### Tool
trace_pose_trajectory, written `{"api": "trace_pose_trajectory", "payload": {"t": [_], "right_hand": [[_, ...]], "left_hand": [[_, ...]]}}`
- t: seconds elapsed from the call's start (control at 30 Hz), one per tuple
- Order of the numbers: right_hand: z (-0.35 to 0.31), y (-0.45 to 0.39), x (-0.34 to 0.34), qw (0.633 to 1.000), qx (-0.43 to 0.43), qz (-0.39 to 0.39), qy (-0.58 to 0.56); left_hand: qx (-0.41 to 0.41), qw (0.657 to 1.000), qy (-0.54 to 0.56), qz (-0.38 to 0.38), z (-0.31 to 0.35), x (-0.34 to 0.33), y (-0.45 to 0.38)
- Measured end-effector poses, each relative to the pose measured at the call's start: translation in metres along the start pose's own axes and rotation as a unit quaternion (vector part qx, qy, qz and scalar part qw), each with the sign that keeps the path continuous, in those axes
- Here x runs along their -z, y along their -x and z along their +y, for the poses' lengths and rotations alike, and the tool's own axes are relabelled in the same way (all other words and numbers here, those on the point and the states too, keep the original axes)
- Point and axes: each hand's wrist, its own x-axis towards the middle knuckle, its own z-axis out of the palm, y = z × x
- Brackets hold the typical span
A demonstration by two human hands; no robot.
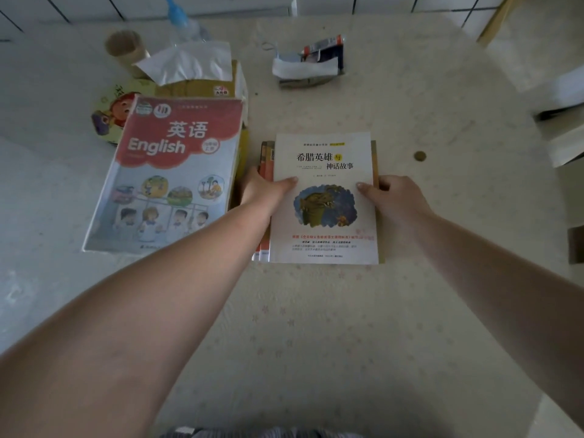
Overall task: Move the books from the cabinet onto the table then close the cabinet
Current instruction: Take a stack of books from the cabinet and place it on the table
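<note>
- Your stack of books lies flat on the table, right of the English textbook.
- Left hand and right hand clasp its sides, thumbs on top.
- Setting-down step, I'd say; let go next, then find the cabinet, out of view.

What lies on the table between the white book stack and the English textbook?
The left hand, gripping the white book stack at its edge, fills most of the gap to the English textbook, seen in the head view.
</note>
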Motion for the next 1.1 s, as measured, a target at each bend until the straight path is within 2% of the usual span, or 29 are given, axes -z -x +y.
{"api": "trace_pose_trajectory", "payload": {"t": [0.17, 0.23, 0.33, 0.43, 0.63, 0.77, 0.97, 1.1], "right_hand": [[0.0, 0.014, -0.006, 0.999, -0.027, -0.01, -0.044], [-0.001, 0.023, -0.008, 0.999, -0.043, -0.014, -0.006], [-0.001, 0.047, -0.008, 0.999, -0.025, -0.044, 0.019], [0.008, 0.067, -0.007, 0.998, 0.008, -0.053, 0.017], [0.027, 0.111, -0.001, 0.997, 0.03, -0.049, -0.045], [0.047, 0.149, -0.013, 0.992, 0.036, -0.046, -0.116], [0.077, 0.212, -0.046, 0.985, -0.014, -0.035, -0.168], [0.089, 0.269, -0.076, 0.977, -0.028, 0.021, -0.209]], "left_hand": [[-0.087, 0.994, -0.06, 0.021, -0.003, 0.005, 0.019], [-0.112, 0.99, -0.087, 0.024, -0.003, 0.005, 0.027], [-0.164, 0.978, -0.128, 0.023, -0.003, 0.001, 0.05], [-0.209, 0.972, -0.109, -0.015, -0.006, -0.003, 0.076], [-0.121, 0.989, -0.041, -0.07, -0.045, 0.001, 0.105], [-0.047, 0.989, 0.019, -0.136, -0.081, 0.008, 0.127], [-0.068, 0.975, 0.012, -0.21, -0.122, 0.021, 0.16], [-0.086, 0.958, -0.023, -0.273, -0.15, 0.034, 0.184]]}}
